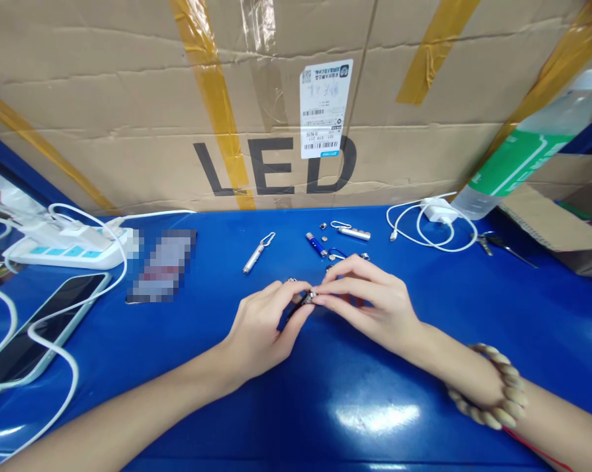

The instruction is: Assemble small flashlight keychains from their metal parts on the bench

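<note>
My left hand (261, 324) is closed round a small black mini flashlight (297, 307), mostly hidden by the fingers. The fingertips of my right hand (372, 295) pinch its silver-coloured end, where the two hands meet above the blue table. Just beyond them lie a blue flashlight tube (316, 244) and a silver mini flashlight (355, 233) with a clip. Small round metal parts (324, 238) are scattered around these, some partly behind my right hand. To the left rests another silver mini flashlight (255, 257) with a carabiner clip.
A large cardboard box (148, 124) stands along the back of the blue table (217, 419). A power strip (72, 252), cables and a phone (44, 328) occupy the left, near a blurred-out item (162, 265). On the right are a bottle (516, 157), a charger (440, 210) and keys (486, 244).
</note>
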Tool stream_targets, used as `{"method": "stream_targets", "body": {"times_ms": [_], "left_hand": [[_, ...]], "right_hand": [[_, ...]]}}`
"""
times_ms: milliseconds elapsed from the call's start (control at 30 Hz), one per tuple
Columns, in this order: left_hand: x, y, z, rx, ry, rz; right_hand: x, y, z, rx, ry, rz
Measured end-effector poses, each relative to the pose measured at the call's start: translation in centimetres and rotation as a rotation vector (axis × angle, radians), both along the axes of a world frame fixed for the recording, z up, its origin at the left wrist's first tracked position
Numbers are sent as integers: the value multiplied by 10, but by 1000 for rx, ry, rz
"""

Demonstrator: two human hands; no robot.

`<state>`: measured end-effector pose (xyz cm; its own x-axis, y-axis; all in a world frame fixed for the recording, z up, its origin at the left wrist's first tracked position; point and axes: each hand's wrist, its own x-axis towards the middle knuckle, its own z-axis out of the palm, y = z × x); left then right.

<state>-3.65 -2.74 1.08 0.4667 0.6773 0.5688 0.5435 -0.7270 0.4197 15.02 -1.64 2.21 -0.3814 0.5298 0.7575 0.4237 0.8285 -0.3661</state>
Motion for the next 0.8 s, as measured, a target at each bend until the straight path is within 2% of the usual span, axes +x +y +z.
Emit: {"method": "stream_targets", "body": {"times_ms": [300,667,800], "left_hand": [[-1,0,0,-2,13,4],[-1,2,-1,-6,35,44],[0,5,-3,-56,60,83]], "right_hand": [[-1,-1,1,-7,19,37],[2,1,-5,-130,-159,36],[2,0,-4,-138,-206,6]]}}
